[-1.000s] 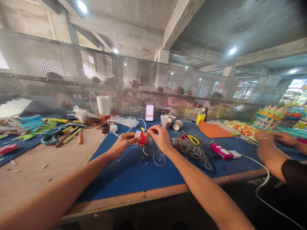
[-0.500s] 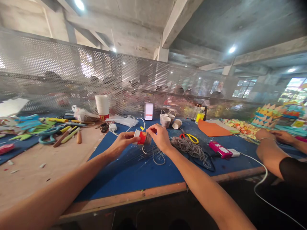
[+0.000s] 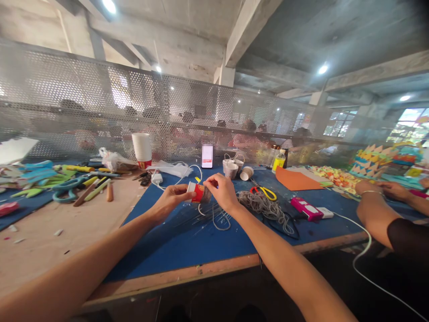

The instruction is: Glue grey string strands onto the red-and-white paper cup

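Note:
My left hand is closed around a red-and-white paper cup held on its side above the blue mat. Grey cord wraps the cup's right end. At that end, the thumb and fingers of my right hand pinch the cord; the exact pinch point is mostly hidden. A loose loop of cord lies on the mat below. To the right of my hands sits a tangled heap of grey cord, with yellow-and-red handled scissors behind it.
Behind stand a phone, cord-wrapped cups and a stack of paper cups. Tools and blue scissors lie left. A pink power bank with a white cable is at right, near a co-worker's arm.
Both hands keep almost the same pose on the cup and cord. The view has shifted very slightly.

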Tool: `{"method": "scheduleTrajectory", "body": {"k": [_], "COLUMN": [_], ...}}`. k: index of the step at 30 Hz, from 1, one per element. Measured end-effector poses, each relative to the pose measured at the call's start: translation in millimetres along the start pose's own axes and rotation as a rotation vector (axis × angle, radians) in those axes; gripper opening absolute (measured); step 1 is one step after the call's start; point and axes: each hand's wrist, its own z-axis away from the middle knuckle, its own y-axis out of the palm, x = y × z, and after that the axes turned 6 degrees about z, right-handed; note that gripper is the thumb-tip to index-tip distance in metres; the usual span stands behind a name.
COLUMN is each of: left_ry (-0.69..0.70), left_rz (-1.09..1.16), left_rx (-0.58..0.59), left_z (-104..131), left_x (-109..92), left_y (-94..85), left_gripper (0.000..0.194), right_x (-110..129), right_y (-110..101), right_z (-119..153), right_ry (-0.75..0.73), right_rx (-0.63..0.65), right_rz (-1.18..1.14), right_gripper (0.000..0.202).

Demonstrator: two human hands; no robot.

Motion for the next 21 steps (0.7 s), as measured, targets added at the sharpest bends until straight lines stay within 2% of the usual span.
{"method": "scheduleTrajectory", "body": {"k": [21], "left_ry": [0.028], "left_rz": [-0.04], "left_rx": [0.014], "left_z": [-0.4], "left_x": [1.2], "left_y": [-0.7], "left_gripper": [0.031], "right_x": [-0.7], "right_y": [-1.0], "right_z": [0.3], "right_ry": [0.006], "right_rx": [0.018], "right_rz": [-0.01], "right_gripper": [0.013]}}
